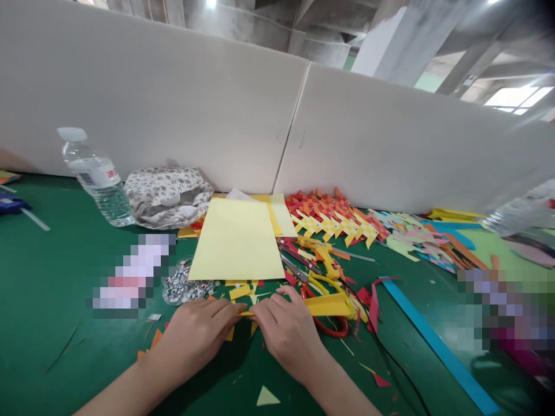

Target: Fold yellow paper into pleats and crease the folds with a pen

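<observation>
Both hands meet low in the middle of the head view, closed on one folded yellow paper strip. My left hand pinches its left end, with fingertips pressed together. Close beside it, my right hand grips the strip farther along, and the rest sticks out to the right past the knuckles. Pale yellow paper sheets lie just beyond the hands. Red-handled scissors, yellow-handled scissors and a yellow glue gun rest at the right. The undersides of both hands are hidden.
Loose googly eyes sit left of the paper. A water bottle and a patterned cloth bag stand against the white partition. Woven paper pieces are piled behind. A blue strip and black cord cross the green table.
</observation>
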The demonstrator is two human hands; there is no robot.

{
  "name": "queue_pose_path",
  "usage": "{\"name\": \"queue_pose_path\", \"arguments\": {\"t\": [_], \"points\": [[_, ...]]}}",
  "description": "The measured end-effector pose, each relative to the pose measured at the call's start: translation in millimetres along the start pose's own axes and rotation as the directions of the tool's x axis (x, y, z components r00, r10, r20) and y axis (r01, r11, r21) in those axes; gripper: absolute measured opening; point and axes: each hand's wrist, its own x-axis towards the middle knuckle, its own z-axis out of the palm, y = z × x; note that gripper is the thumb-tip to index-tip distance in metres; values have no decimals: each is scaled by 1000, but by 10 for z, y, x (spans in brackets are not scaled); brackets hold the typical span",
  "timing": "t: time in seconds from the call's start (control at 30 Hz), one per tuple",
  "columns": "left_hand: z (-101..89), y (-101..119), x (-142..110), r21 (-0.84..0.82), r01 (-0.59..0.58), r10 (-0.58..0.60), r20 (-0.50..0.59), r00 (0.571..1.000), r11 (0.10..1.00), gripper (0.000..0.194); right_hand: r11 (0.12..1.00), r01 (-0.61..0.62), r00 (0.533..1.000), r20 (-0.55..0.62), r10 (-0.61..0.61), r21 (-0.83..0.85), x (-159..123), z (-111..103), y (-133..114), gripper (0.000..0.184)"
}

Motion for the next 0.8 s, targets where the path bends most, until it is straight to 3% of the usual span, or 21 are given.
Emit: {"name": "queue_pose_path", "arguments": {"t": [0.23,0.53,0.8], "points": [[3,24,-15,121,27,-43,131,990,992,21,999,-46,999,14,45,26,35,0,-67,19],[-32,-16,32,-3,48,-48,34,998,999,22,997,-80,994,78,81,-16,38,-30,14,20],[30,55,-28,-18,60,-60,7,998,998,22,998,-53,998,17,54,-35,19,-29,-19,30]]}}
